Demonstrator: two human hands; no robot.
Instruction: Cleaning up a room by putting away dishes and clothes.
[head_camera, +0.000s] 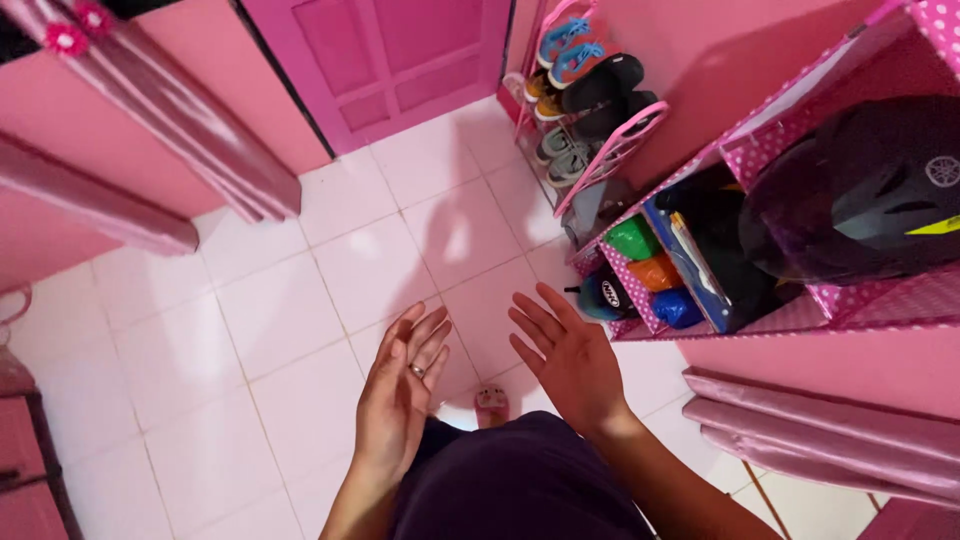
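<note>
Both hands apart & empty, left hand (400, 395) w/ ring, right hand (565, 355) near dotted pink shelf (800, 310)

Bright, even pink-cast light, soft shadows on the glossy white tiled floor (300, 330), wide-angle bending at edges, slight softness.

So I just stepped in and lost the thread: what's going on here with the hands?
A person stands on a pink tiled floor, both hands raised and empty. The left hand, wearing a ring, and the right hand are open, fingers spread, touching nothing. Nearest the right hand is a pink dotted shelf unit holding a dark helmet and coloured bundles. A shoe rack stands beyond.
</note>
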